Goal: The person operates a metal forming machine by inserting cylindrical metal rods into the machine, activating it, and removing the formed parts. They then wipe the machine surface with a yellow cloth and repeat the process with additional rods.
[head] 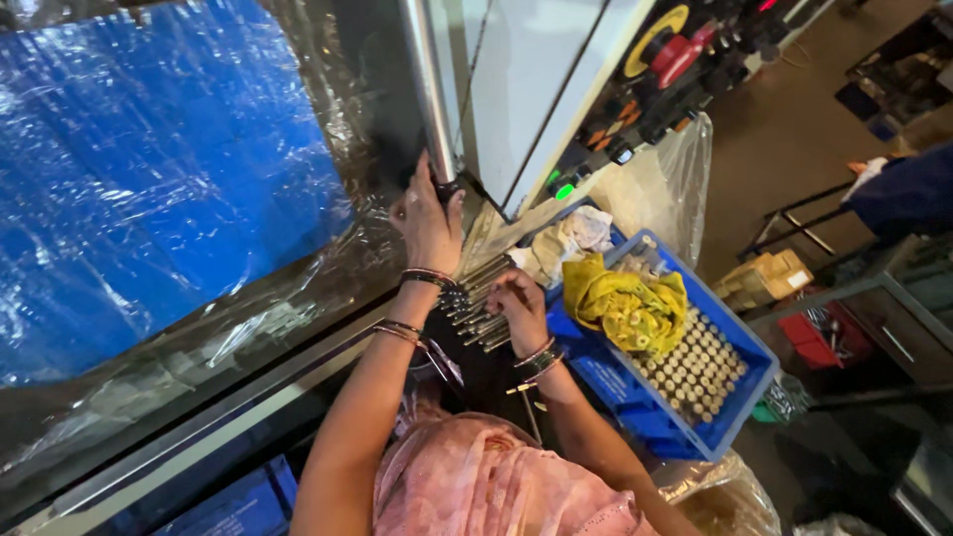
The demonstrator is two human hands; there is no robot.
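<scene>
Left hand is gripping the machine door's vertical handle bar, fingers curled around it, likely steadying the door. Right hand is resting on the row of metal rods by the blue crate, fingers bent; can't tell if it's pinching one. Yellow cloth is hiding part of the crate's contents.

Pink embroidered garment, dark wrist bangles
</scene>
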